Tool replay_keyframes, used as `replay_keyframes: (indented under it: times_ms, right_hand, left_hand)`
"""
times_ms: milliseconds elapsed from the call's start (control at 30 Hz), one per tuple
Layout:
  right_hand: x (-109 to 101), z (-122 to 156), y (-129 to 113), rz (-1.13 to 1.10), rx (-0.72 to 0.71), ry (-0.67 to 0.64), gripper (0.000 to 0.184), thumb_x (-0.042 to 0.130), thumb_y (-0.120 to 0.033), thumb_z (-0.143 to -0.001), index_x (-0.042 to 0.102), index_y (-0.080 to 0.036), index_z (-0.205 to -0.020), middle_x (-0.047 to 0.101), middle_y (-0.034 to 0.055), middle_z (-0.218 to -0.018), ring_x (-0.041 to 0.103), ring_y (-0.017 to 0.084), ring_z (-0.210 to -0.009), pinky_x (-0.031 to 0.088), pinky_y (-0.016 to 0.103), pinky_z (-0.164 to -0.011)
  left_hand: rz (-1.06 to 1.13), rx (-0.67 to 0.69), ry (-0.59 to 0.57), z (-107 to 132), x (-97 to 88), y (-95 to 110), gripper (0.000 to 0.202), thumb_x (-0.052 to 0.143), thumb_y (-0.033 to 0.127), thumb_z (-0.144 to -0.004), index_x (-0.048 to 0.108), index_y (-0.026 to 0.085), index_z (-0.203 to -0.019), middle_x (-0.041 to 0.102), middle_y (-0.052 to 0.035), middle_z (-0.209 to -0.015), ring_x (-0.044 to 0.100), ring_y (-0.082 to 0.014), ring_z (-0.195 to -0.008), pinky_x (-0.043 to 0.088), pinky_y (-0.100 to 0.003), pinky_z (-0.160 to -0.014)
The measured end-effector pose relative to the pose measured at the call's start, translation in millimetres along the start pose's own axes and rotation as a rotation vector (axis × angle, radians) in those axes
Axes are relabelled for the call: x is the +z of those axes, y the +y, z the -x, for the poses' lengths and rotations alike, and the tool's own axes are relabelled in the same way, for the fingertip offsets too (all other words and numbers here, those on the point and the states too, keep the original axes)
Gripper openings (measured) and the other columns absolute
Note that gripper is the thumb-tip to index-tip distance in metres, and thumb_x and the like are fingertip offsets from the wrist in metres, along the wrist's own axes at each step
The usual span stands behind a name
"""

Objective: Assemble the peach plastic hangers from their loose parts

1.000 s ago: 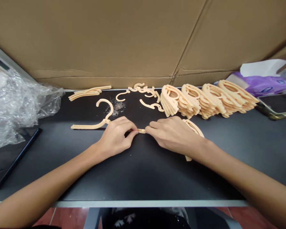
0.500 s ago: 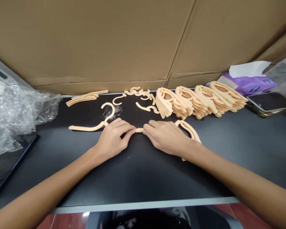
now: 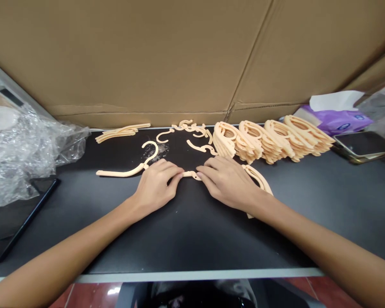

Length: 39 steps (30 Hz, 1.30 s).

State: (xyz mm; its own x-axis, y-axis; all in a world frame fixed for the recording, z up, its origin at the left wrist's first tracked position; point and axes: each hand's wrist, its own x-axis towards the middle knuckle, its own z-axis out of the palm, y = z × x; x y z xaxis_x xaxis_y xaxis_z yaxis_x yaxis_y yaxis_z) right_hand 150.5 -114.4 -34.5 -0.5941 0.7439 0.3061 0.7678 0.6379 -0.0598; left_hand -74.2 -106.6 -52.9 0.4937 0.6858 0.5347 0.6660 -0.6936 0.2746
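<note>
My left hand (image 3: 157, 184) is closed on a cream plastic hanger; its fingers hide the middle joint. From behind that hand the hanger's hook (image 3: 155, 150) curves up, and one hanger arm (image 3: 120, 173) reaches left. Between my hands a short cream piece (image 3: 189, 174) shows, pinched at its left end by my left thumb and fingers. The curled fingers of my right hand (image 3: 226, 182) are at its right end, a rounded tip with a small hole; the right thumb is hidden. Partly under my right wrist lies a folded cream hanger (image 3: 259, 177).
Several stacks of folded hangers (image 3: 269, 139) stand at the back right, near a purple tissue pack (image 3: 336, 119) and a phone (image 3: 367, 143). Loose hooks (image 3: 194, 127) and straight arms (image 3: 122, 131) lie along the cardboard (image 3: 147, 64). Clear plastic wrap (image 3: 32, 149) and a dark tablet-like slab (image 3: 25, 226) are left.
My right fingers have drawn back slightly from the piece between my hands, so its right end now shows. My left hand keeps its grip. The view has shifted a little.
</note>
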Motion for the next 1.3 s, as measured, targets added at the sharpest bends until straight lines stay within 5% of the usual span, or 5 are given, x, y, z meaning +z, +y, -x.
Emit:
replay_keyframes:
  times_ms: [267,600,767,1033,1300]
  right_hand:
    - [-19,-14,17,0.164,0.051,0.106,0.037,0.037,-0.018,-0.101,0.073,-0.010,-0.101,0.073,0.0158,-0.098,0.058,0.029,-0.097,0.039,0.040,-0.085]
    - [-16,-73,18,0.442,-0.042,-0.266,0.035,0.048,0.000,-0.081,0.071,-0.008,-0.106,0.075,0.0179,-0.094,0.059,0.031,-0.110,0.027,0.048,-0.100]
    - [-11,-82,16,0.430,-0.013,-0.266,0.039,0.050,-0.002,-0.080,0.069,-0.008,-0.113,0.075,0.0171,-0.094,0.063,0.032,-0.105,0.027,0.051,-0.100]
    - [-17,-72,5,-0.335,0.178,0.107,0.041,0.054,-0.009,-0.085,0.067,-0.012,-0.124,0.073,0.0078,-0.090,0.065,0.020,-0.077,0.048,0.033,-0.075]
    - [3,-46,-30,-1.033,0.278,0.308,0.007,0.067,-0.023,-0.082,0.063,-0.018,-0.084,0.067,0.0016,-0.080,0.066,0.014,-0.070,0.057,0.029,-0.066]
  left_hand:
    - [0.009,0.026,0.011,2,3.0,-1,0.020,0.057,0.015,-0.096,0.076,0.016,-0.091,0.076,-0.0064,-0.091,0.066,-0.0211,-0.083,0.054,-0.037,-0.079]
    - [-0.008,0.005,-0.037,2,-0.1,4,0.028,0.055,0.008,-0.081,0.076,0.015,-0.099,0.076,-0.0070,-0.093,0.066,-0.0237,-0.083,0.055,-0.040,-0.078]
    - [-0.008,-0.019,-0.076,3,-0.3,5,0.031,0.053,0.008,-0.078,0.076,0.014,-0.098,0.075,-0.0075,-0.094,0.066,-0.0241,-0.085,0.055,-0.039,-0.079]
    - [0.047,-0.135,0.034,1,-1.6,7,0.014,0.058,0.020,-0.086,0.065,0.017,-0.098,0.071,-0.0062,-0.090,0.065,-0.0229,-0.083,0.052,-0.038,-0.077]
    - [0.415,-0.244,0.344,-4,-6.0,8,0.017,0.050,0.029,-0.099,0.059,0.018,-0.108,0.069,-0.0029,-0.091,0.066,-0.0154,-0.082,0.052,-0.029,-0.078]
